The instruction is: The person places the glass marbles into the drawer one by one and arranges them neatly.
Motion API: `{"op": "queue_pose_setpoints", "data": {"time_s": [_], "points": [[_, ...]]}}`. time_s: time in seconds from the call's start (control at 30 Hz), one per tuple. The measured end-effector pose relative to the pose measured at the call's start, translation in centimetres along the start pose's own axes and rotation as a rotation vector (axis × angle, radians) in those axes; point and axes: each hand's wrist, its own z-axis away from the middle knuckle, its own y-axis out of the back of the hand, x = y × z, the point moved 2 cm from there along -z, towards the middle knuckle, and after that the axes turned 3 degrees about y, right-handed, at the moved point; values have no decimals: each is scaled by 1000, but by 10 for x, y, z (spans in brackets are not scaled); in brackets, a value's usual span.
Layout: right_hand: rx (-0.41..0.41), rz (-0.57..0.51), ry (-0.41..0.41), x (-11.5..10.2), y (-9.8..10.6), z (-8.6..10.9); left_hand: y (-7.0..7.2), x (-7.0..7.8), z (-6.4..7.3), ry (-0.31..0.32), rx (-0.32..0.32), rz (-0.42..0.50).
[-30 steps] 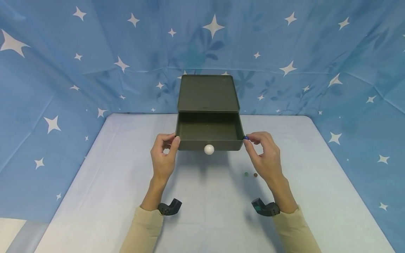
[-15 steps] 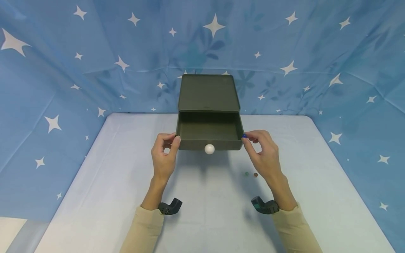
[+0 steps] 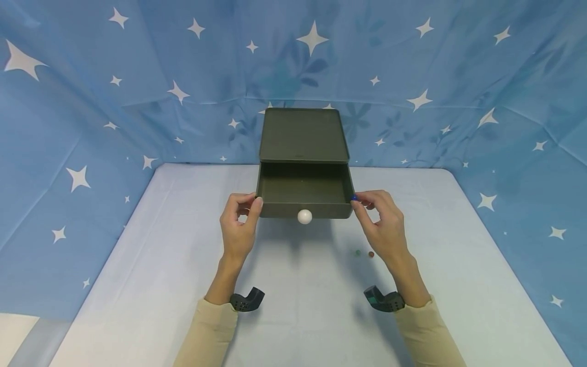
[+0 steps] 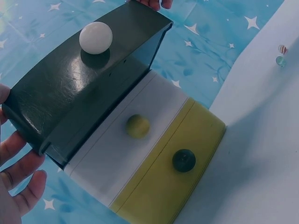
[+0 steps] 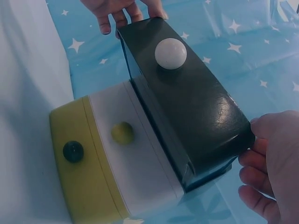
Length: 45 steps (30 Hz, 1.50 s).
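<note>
A dark green drawer (image 3: 279,210) with a white round knob (image 3: 304,216) is pulled out at the top of a small chest. Its visible floor is bare. My left hand (image 3: 237,229) grips the drawer's left front corner, thumb on the front. At the opposite corner my right hand (image 3: 384,229) holds the drawer between thumb and fingers. A small shiny blue thing (image 3: 354,198) shows at the right fingertips, by the rim. Under the drawer, the wrist views show a white drawer (image 4: 105,154) with a yellow knob and a yellow drawer (image 5: 84,186) with a dark green knob, both pushed in.
A green marble (image 3: 357,253) and a reddish-brown marble (image 3: 371,254) lie on the white table (image 3: 298,316), left of my right wrist. The chest's dark green top (image 3: 304,135) stands before a blue star-patterned cloth (image 3: 192,66) behind the table.
My right hand has shifted slightly left against the drawer corner, and the blue thing has moved a little up and left with it. The left hand and drawer hold nearly still.
</note>
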Motion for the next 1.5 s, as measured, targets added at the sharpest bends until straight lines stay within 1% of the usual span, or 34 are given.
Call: {"op": "queue_pose_setpoints", "data": {"time_s": [0.07, 0.17, 0.3, 0.43, 0.63, 0.87, 1.03, 1.2, 1.37, 1.5], "points": [[1, -2, 0, 0, 0, 0, 0, -7, 0, 4, 0, 2], [3, -6, 1, 0, 0, 1, 0, -22, 1, 8, -3, 5], [2, -13, -1, 0, 1, 0, 1, -29, 2, -1, -8, 9], [-10, -10, -4, -1, 2, 1, 2, -30, 2, -13, -12, 10], [-22, -1, -14, -2, 4, 2, 2, -29, 1, -15, -13, 19], [-12, -4, -12, -2, 6, 4, 2, -30, 2, -25, -11, 23], [-2, -4, -12, -2, 8, 5, 2, -30, 2, -19, -13, 17], [-22, 18, -38, 0, 10, 7, 2, -30, 2, -11, -14, 18], [-54, 51, -72, 1, 13, 9, 2, -30, 2, -14, -11, 24], [-62, 70, -87, 3, 14, 12, 2, -30, 2, -17, -10, 28]]}}
